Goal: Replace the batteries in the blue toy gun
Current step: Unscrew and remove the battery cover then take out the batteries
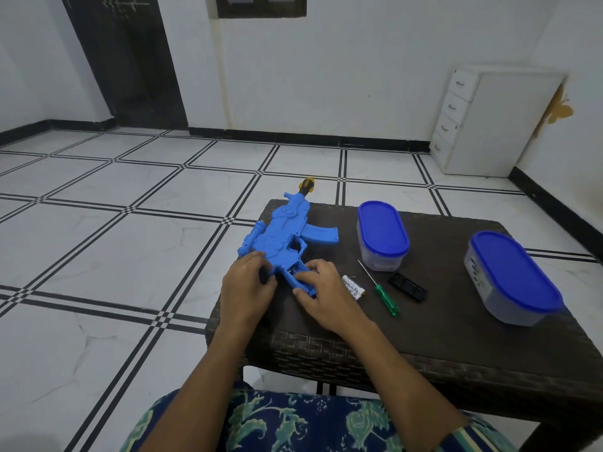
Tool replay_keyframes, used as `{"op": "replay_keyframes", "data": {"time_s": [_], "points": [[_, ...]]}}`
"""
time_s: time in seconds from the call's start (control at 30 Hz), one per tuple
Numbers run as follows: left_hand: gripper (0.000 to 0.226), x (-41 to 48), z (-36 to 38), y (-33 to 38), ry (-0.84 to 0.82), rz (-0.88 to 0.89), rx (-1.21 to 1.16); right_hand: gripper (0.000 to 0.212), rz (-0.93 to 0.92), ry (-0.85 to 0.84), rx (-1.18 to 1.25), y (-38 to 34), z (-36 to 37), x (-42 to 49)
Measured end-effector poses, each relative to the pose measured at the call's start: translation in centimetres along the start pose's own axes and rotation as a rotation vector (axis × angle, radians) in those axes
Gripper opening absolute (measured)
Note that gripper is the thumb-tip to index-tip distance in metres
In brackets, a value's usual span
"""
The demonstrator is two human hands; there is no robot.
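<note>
Evidently to steady it, the left hand [246,285] curls around the blue toy gun [284,236] at the nine o'clock edge of the table [456,321], while the right hand [321,288] pinches its grip by the open compartment, batteries [353,286] lying at three o'clock.

No text is reading clearly anywhere. The batteries [353,287], lying toward the front of the desk [440,337], are showing dark print on their white wrappers, but it is coming out too small and blurred to make out. The tub [473,267] by the desk's right edge is showing faint blue marks on its clear wall, and these too are staying unreadable.
</note>
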State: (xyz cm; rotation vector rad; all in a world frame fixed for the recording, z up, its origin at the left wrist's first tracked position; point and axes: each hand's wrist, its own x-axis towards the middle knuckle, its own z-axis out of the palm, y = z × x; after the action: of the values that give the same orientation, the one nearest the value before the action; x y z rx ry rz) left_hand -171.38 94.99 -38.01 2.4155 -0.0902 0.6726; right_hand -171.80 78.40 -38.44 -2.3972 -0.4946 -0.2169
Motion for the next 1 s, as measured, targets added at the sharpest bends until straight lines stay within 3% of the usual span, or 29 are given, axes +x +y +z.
{"op": "replay_keyframes", "data": {"time_s": [0.17, 0.33, 0.47, 0.6, 0.87, 0.93, 1.0], "points": [[0.017, -0.1, 0.4, -0.1, -0.049, -0.055, -0.050, 0.026, 0.059, 0.059, 0.005, -0.5, -1.0, 0.1], [0.019, 0.0, 0.8, -0.2, -0.085, -0.076, -0.026, 0.021, 0.213, 0.218, -0.168, -0.8, -3.9, -0.1], [0.024, -0.3, 0.8, 0.4, -0.161, -0.066, 0.091, 0.024, 0.540, 0.126, -0.354, 0.5, -6.2, -1.5], [0.038, -0.6, 0.6, 1.7, -0.231, -0.081, 0.257, 0.029, 0.684, 0.030, -0.442, 1.3, -7.0, -2.3], [0.063, -0.2, 0.8, 1.5, -0.510, 0.126, 0.232, 0.014, 0.730, 0.001, -0.385, 2.5, -6.9, -2.1], [0.069, -0.1, 0.8, 1.2, -0.539, 0.128, 0.215, 0.013, 0.692, 0.073, -0.327, 2.7, -6.8, -1.9], [0.076, 0.0, 0.9, 0.8, -0.552, 0.118, 0.203, 0.015, 0.593, 0.247, -0.178, 2.4, -6.8, -1.7]]}}
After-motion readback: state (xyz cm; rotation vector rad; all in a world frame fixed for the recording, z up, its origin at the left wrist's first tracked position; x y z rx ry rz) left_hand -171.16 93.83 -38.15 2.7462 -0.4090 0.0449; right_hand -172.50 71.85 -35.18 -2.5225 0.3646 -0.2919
